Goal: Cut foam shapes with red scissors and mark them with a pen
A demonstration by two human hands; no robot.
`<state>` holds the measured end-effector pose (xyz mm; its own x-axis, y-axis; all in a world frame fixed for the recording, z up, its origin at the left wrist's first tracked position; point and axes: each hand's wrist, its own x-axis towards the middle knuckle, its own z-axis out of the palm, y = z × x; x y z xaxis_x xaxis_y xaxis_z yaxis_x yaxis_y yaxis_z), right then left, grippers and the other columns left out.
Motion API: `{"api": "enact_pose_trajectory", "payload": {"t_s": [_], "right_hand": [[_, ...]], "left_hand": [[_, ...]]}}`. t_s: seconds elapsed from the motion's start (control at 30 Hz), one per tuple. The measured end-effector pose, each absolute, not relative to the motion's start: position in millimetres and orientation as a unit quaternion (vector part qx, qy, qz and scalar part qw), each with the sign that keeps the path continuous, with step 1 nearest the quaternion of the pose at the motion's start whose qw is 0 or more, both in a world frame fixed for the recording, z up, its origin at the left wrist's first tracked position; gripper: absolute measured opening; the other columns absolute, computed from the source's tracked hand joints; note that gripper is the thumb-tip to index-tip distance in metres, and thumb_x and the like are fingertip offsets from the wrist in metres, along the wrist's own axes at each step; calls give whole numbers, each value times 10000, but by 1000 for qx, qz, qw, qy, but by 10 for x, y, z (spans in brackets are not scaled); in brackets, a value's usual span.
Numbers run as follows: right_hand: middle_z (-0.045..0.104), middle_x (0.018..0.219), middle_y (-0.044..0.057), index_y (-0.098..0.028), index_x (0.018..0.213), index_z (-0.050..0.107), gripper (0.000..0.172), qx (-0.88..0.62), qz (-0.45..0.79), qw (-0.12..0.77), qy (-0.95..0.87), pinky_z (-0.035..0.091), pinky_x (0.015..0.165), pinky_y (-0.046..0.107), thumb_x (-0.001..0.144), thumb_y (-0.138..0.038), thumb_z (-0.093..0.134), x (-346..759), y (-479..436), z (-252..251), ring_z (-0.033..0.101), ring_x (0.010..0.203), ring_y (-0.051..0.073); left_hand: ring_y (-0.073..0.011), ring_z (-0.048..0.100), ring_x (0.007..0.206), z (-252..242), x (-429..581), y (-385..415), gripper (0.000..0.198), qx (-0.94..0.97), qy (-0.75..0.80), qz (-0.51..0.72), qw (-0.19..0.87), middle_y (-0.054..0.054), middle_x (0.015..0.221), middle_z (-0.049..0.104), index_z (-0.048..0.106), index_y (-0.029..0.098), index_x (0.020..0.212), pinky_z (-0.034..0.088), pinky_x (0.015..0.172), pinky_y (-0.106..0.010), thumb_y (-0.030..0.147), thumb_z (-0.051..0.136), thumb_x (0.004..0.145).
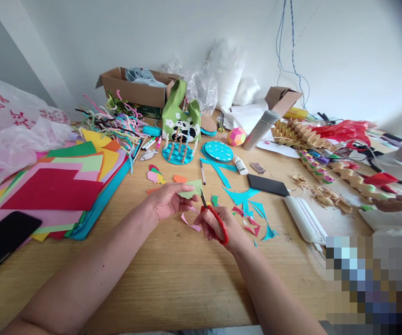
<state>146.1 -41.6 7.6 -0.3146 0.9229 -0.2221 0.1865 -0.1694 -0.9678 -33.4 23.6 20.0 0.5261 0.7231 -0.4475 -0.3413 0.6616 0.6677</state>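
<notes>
My left hand (173,201) pinches a small piece of pale green craft sheet (194,188) above the middle of the table. Red-handled scissors (220,227) are gripped in my right hand (218,228), their blades pointing up at the right edge of the green piece. Under and around my hands lie scraps: a pink offcut (191,223), red offcuts (253,228) and blue offcuts (246,197). An orange piece (180,178) rests just beyond my left hand, near several small coloured cut shapes (156,175). A pen (202,172) lies behind the green piece.
Stacked coloured sheets (50,188) and a black phone (9,242) cover the left side. Blue discs (218,152), a small white bottle (240,165) and a grey flask (261,130) stand farther back. A white power strip (305,218) lies right; another person's hand (398,204) shows beyond it.
</notes>
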Motion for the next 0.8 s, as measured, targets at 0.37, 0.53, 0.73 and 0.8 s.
{"api": "enact_pose_trajectory", "payload": {"t_s": [0.37,0.53,0.73,0.8], "right_hand": [[536,471,-6,-117,694,649,518,-509,588,309,-547,314,371,191,733,-633,630,1436,-419,101,450,373,77],[544,491,-7,-118,713,652,520,-503,594,308,-548,314,382,186,736,-637,630,1440,-421,79,469,392,78],[553,507,1,-117,728,642,574,-499,595,303,-553,332,403,195,743,-688,583,1440,-429,78,477,409,83],[551,506,0,-118,731,641,570,-501,592,298,-556,326,404,195,750,-684,578,1440,-429,83,478,410,84]], "left_hand": [[-92,591,518,139,-207,167,89,290,367,374,801,-49,607,662,673,79,646,473,503,-190,105,751,609],[-98,590,530,132,-200,149,146,321,366,397,778,-44,619,661,670,87,657,476,539,-215,157,777,587],[-105,598,542,140,-206,146,175,356,374,390,762,-50,648,667,676,88,692,474,573,-232,184,777,587],[-106,598,540,145,-209,148,172,363,378,388,758,-49,652,666,678,88,699,473,572,-235,187,770,594]]}}
